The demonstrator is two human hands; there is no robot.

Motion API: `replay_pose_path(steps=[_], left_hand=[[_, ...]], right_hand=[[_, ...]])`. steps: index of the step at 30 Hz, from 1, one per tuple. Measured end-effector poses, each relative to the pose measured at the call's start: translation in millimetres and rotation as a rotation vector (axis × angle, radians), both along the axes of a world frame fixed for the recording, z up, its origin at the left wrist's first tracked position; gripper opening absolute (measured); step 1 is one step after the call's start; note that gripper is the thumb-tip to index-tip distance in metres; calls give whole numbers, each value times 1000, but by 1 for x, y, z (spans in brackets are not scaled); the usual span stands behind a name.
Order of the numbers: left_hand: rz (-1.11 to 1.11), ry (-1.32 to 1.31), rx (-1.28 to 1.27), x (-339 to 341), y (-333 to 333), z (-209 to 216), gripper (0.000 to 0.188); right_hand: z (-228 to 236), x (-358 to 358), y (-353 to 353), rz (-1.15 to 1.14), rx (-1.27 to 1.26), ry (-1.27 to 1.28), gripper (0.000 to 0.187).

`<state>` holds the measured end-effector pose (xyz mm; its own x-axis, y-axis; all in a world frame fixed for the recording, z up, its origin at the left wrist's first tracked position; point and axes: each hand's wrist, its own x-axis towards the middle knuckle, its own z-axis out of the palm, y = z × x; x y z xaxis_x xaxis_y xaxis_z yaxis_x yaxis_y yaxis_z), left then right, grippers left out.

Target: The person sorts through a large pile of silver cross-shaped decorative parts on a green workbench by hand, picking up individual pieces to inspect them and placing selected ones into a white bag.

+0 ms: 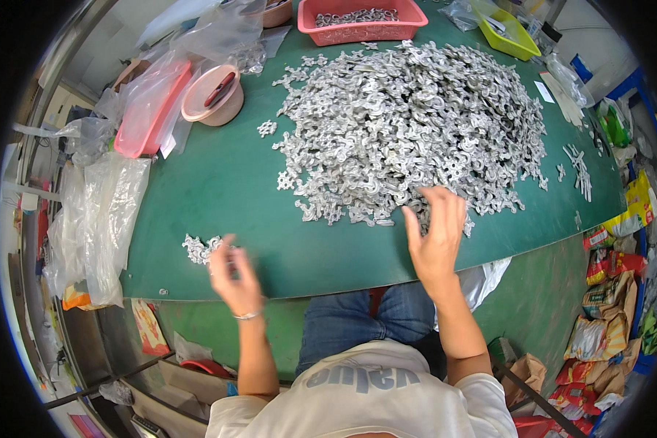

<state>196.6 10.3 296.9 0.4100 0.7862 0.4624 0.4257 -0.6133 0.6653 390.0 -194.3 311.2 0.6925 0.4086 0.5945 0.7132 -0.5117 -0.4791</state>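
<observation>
A large heap of small silver-grey metal castings (409, 124), with curved, cross-like shapes, covers much of the green table. My right hand (439, 237) is at the heap's near edge, thumb and forefinger apart, its fingertips at the outermost castings. No piece shows between them. Off to the left, close to the table's front edge, lies a small group of the same castings (197, 250). Just beside this group is my left hand (233, 281), smeared by motion. Its fingertips are too blurred to show whether they hold a piece.
At the back stands a pink basin (363, 33) with metal rings inside, and a yellow-green tray (511, 35) is to its right. A pink bowl (213, 98) holding a red-handled tool, a pink tray (153, 117) and plastic bags (98, 219) line the left side. Thin metal strips (579, 171) lie far right.
</observation>
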Motion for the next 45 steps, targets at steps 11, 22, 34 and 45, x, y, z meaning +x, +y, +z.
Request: replay_pose_path(steps=[11, 22, 34, 45], left_hand=[[-560, -143, -421, 56, -92, 14, 25], [-651, 12, -432, 86, -82, -5, 52], [-579, 152, -170, 99, -80, 2, 40], [-572, 34, -147, 93, -77, -5, 21]], right_hand=[[-4, -1, 36, 125, -114, -40, 27], [-29, -22, 21, 117, 82, 66, 21], [-8, 1, 27, -12, -274, -78, 16], [-26, 0, 6, 241, 143, 109, 17]])
